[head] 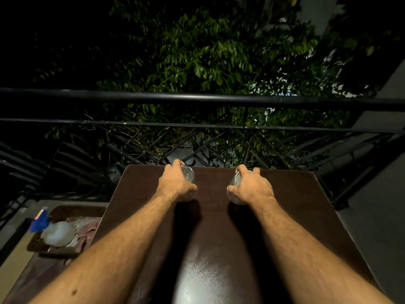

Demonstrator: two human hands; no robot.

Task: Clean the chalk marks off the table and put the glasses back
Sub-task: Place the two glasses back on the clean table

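Glasses going back: your left hand [176, 183] fingers wrap left glass [189, 174], right hand [252, 186] fingers wrap right glass [235, 183], both at far end of surface [219, 227]. No chalk visible. Next, seat bases flat, then let go.

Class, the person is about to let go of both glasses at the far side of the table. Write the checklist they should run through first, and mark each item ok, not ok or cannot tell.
1. Left hand grips the left clear drinking glass: ok.
2. Right hand grips the right clear drinking glass: ok.
3. Both glasses are over the dark brown wooden table, inside its far edge: ok.
4. Glass bases are resting flat on the tabletop: cannot tell, the hands hide them.
5. Chalk marks are gone: cannot tell; a pale patch near the front edge may be only glare.
6. The two glasses stand apart: ok.
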